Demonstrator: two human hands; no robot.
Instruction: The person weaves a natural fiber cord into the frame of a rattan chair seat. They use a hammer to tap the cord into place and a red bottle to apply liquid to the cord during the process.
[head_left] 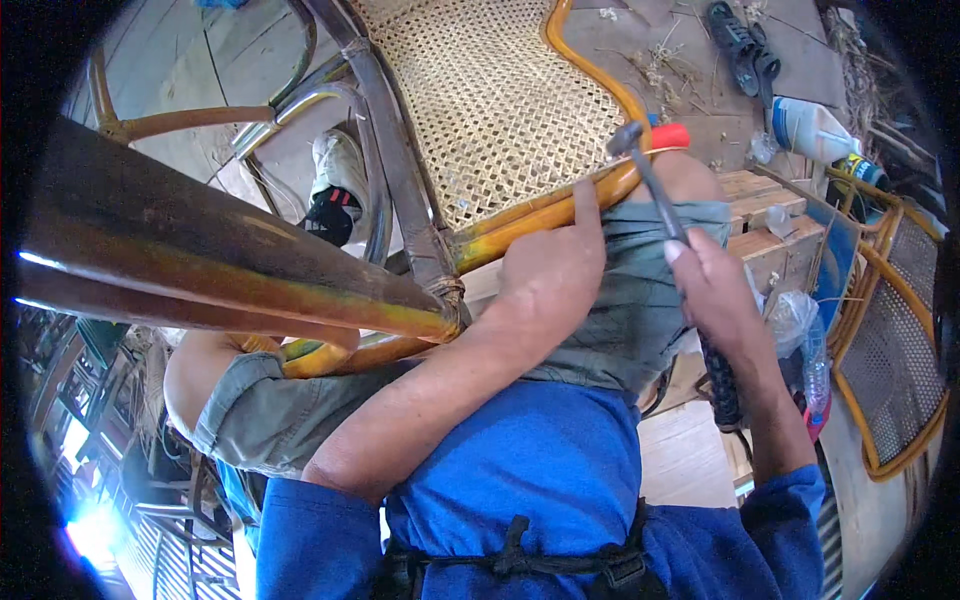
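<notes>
A chair with a woven cane panel (pixel 510 100) and a curved, glossy rattan frame (pixel 540 222) lies tilted across my lap. My left hand (pixel 555 262) is closed at the near rail, its index finger laid over the rattan; the other fingers are partly hidden. In my right hand (pixel 710 285) is a hammer (pixel 652 185), gripped partway along its shaft. Its metal head is raised beside the frame's right corner, just right of my left fingertip. The black grip hangs below my right hand. A red object (pixel 670 136) shows behind the hammer head.
Thick dark rattan poles (pixel 230 235) cross the left side. Wooden blocks (pixel 770 215), a plastic bag (pixel 792 320) and a clear bottle (pixel 815 365) sit at the right. Another cane-panelled frame (pixel 890 340) leans beyond them. Sandals (pixel 740 50) and a white container (pixel 805 130) lie farther back.
</notes>
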